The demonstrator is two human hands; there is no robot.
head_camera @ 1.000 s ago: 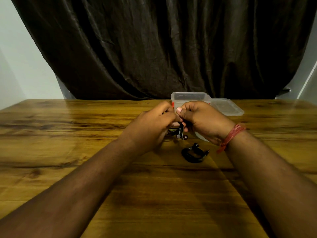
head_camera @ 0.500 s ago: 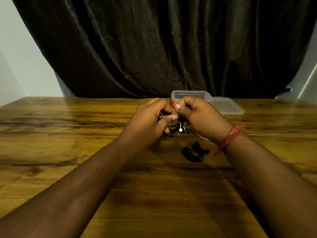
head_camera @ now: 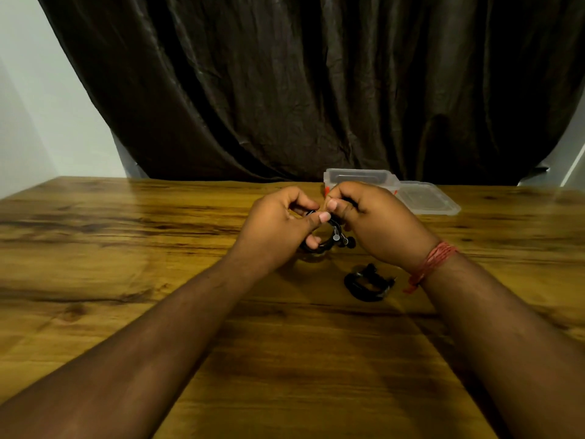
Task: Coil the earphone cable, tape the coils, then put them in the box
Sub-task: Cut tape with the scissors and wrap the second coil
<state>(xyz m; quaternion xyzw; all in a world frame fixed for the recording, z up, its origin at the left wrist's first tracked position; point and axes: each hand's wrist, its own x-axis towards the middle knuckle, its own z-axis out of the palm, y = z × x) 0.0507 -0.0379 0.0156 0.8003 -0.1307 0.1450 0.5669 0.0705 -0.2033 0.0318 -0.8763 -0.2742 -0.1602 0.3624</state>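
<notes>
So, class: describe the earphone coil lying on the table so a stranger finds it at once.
Start at the wooden table, then look just below the right hand. There lies the loose coil, a small black loop. Unlike the held coil, nobody touches it.

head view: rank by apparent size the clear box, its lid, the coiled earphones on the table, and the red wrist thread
1. clear box and lid: too close to rank; the hands hide part of the box
2. coiled earphones
3. red wrist thread

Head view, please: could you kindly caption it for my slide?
Both hands, left and right, grip a coiled earphone cable; another coil lies before the clear box.
</notes>
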